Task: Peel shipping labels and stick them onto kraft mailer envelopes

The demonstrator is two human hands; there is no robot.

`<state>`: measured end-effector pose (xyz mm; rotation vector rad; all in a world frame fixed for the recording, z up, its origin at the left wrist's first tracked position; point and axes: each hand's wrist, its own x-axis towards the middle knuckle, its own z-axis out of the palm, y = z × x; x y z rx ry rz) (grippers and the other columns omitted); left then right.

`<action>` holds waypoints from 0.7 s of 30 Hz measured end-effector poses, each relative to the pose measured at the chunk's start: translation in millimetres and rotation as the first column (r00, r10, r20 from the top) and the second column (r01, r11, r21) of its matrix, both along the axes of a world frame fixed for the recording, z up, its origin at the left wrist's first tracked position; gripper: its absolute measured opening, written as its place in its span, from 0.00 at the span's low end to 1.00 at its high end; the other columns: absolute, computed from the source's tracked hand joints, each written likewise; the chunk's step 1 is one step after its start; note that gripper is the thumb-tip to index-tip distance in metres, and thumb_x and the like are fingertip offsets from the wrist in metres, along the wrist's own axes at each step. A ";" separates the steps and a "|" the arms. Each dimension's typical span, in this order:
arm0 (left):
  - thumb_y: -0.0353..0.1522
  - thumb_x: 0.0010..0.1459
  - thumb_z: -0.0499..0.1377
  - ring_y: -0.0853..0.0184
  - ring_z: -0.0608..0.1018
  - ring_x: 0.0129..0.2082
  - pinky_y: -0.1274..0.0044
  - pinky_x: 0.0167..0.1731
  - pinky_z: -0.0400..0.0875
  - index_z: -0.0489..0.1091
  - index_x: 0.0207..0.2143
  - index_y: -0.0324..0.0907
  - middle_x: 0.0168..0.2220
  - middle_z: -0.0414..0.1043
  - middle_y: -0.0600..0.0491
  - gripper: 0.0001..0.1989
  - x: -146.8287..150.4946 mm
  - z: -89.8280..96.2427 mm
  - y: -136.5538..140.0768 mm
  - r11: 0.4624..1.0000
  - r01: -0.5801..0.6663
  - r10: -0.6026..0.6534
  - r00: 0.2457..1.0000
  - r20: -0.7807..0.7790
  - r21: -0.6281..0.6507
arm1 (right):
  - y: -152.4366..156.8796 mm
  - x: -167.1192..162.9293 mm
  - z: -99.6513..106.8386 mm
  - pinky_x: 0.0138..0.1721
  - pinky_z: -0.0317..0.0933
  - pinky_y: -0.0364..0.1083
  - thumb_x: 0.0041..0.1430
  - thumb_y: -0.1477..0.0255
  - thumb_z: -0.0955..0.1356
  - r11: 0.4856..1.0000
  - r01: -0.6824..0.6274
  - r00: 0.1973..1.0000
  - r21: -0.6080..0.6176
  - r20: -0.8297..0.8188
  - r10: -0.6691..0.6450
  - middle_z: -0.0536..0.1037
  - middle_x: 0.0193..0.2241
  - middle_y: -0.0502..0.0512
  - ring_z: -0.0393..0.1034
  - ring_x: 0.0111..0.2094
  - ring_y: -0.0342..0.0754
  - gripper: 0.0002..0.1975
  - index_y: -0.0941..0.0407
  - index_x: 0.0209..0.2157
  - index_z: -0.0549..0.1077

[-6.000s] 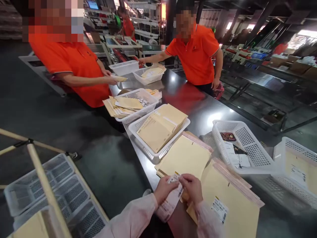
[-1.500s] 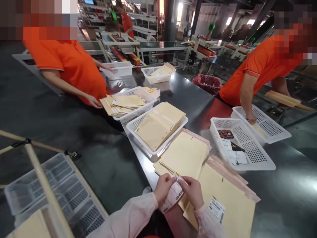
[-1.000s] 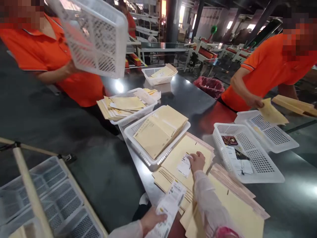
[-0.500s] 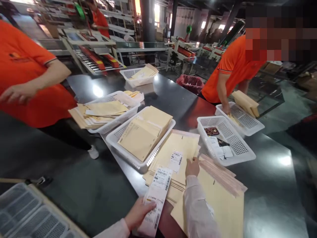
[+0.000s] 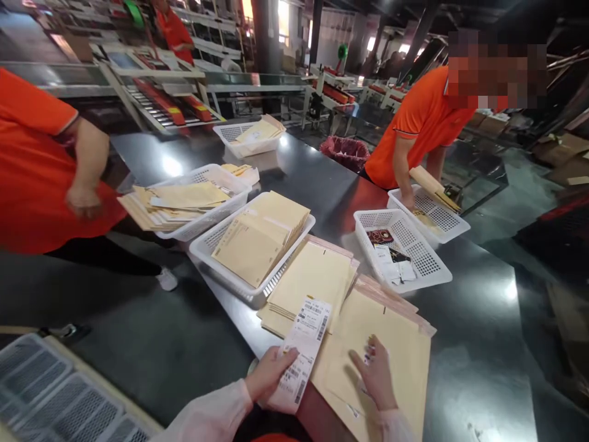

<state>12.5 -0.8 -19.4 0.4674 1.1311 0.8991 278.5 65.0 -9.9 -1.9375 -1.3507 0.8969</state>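
Right hand [image 5: 375, 376] has dropped flat onto the near envelope stack [image 5: 396, 344].

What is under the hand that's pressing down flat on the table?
The right hand lies flat on a big yellow envelope topping a stack. A bit of a white label peeks out at the fingers; the rest is covered. The left hand holds a label strip.

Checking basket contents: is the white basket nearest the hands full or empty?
Full: the white basket holds a fanned stack of envelopes rising above its rim.
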 end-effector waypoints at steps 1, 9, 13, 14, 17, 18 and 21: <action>0.60 0.37 0.66 0.65 0.75 0.25 0.75 0.29 0.67 0.77 0.27 0.33 0.25 0.77 0.46 0.36 2.5 3.9 3.8 0.999 0.040 -0.040 0.999 -0.017 0.032 | -3.7 -27.4 2.7 0.50 0.65 0.64 0.35 0.44 0.72 0.982 -0.187 0.959 -0.037 -0.225 0.174 0.74 0.49 0.73 0.70 0.48 0.67 0.48 0.62 0.54 0.67; 0.50 0.32 0.71 0.68 0.70 0.25 0.76 0.29 0.64 0.71 0.23 0.38 0.21 0.69 0.55 0.26 -10.1 24.3 39.1 0.979 -0.138 0.156 0.982 -0.109 0.151 | -21.4 -121.8 19.8 0.46 0.70 0.58 0.44 0.51 0.73 0.861 -0.509 0.739 -0.014 -0.520 0.428 0.82 0.40 0.64 0.76 0.42 0.61 0.28 0.58 0.40 0.78; 0.52 0.33 0.69 0.73 0.62 0.20 0.78 0.23 0.55 0.62 0.16 0.41 0.15 0.59 0.60 0.27 -1.9 6.2 41.8 0.957 -0.269 0.287 0.934 -0.212 0.109 | 15.3 -119.5 32.4 0.42 0.71 0.55 0.41 0.53 0.74 0.869 -0.495 0.806 -0.016 -0.383 0.452 0.83 0.32 0.60 0.77 0.36 0.59 0.21 0.56 0.32 0.80; 0.52 0.34 0.68 0.73 0.61 0.20 0.78 0.22 0.54 0.59 0.15 0.42 0.15 0.57 0.61 0.27 1.8 1.1 42.0 0.946 -0.307 0.324 0.918 -0.227 0.107 | 21.5 -120.7 32.7 0.40 0.71 0.54 0.41 0.54 0.73 0.854 -0.519 0.802 -0.042 -0.370 0.469 0.82 0.30 0.60 0.77 0.35 0.59 0.20 0.56 0.30 0.80; 0.53 0.39 0.66 0.74 0.60 0.19 0.78 0.22 0.53 0.54 0.16 0.44 0.15 0.53 0.62 0.29 8.7 -10.2 44.5 0.907 -0.406 0.420 0.873 -0.248 0.108 | 33.3 -127.0 24.2 0.33 0.71 0.53 0.41 0.53 0.72 0.844 -0.526 0.807 -0.106 -0.374 0.456 0.82 0.26 0.59 0.76 0.30 0.58 0.20 0.56 0.28 0.79; 0.52 0.39 0.67 0.73 0.61 0.20 0.78 0.22 0.55 0.56 0.17 0.43 0.16 0.56 0.62 0.27 8.3 -12.4 46.0 0.908 -0.405 0.418 0.880 -0.227 0.102 | 38.4 -129.3 19.3 0.33 0.70 0.53 0.42 0.53 0.72 0.849 -0.518 0.818 -0.102 -0.351 0.457 0.81 0.26 0.59 0.76 0.29 0.57 0.20 0.56 0.28 0.79; 0.49 0.34 0.71 0.68 0.71 0.24 0.76 0.28 0.63 0.70 0.26 0.38 0.23 0.70 0.56 0.25 -2.3 -17.1 50.3 0.967 -0.251 0.254 0.965 -0.062 0.053 | 72.4 -136.8 4.5 0.38 0.70 0.52 0.43 0.54 0.70 0.877 -0.479 0.869 -0.026 -0.156 0.470 0.81 0.29 0.59 0.75 0.33 0.56 0.18 0.56 0.25 0.78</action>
